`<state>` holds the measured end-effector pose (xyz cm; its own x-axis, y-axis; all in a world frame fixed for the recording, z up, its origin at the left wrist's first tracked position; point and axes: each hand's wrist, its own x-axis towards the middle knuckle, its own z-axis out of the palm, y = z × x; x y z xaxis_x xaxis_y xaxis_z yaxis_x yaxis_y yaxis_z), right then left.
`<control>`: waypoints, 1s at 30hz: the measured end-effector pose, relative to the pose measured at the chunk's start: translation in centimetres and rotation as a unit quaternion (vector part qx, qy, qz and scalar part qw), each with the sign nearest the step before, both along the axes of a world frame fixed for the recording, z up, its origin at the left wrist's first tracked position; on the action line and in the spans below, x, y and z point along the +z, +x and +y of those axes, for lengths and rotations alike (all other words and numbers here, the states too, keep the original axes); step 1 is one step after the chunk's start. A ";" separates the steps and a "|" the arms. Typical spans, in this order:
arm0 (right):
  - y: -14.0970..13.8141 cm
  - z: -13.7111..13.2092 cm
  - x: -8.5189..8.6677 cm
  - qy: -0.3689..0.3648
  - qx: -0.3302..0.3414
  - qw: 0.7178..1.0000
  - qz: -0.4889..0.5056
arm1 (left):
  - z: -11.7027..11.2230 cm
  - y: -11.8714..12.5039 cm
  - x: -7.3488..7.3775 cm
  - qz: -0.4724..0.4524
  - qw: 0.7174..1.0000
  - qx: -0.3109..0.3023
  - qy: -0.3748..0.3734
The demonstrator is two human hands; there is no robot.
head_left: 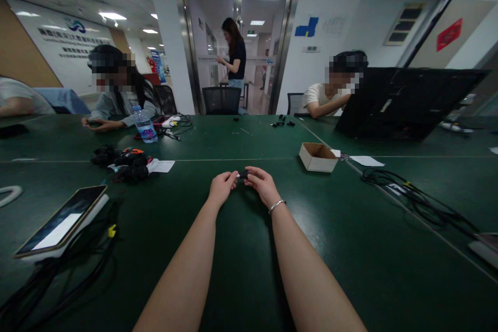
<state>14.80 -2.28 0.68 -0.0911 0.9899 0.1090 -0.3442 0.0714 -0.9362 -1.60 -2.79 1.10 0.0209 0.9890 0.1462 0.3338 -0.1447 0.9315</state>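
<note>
A dark green table (245, 275) fills the middle and bottom of the frame; working low over it seems wise, since a dropped part would then fall only a little way. The back of a black monitor (404, 106) leans across the upper right, well apart from the hands. In the lower left, a phone (66, 220) lies on a white object near black cables, far enough off not to crowd the work. Right of centre, an open cardboard box (316, 162) sits beyond the right hand (264, 184). That hand is closed to a pinch, thumb and fingertips gripping the dark end of the piece, with a silver bracelet (277, 207) at the wrist. The left hand (221, 188), slightly smaller in view, has its fingers curled and its thumb and fingertips pinching the silvery end. Between them, just above the centre of the lower half, is a small black stick (243, 174), perhaps a USB drive, too small to tell; a light, level grip from both sides, pulling or pressing straight along its length, should avoid twisting it
</note>
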 end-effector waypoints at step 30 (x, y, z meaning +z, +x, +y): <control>-0.2 -0.3 0.4 0.016 0.005 1.000 0.006 | 0.5 -0.2 -0.7 -0.029 0.999 0.016 -0.021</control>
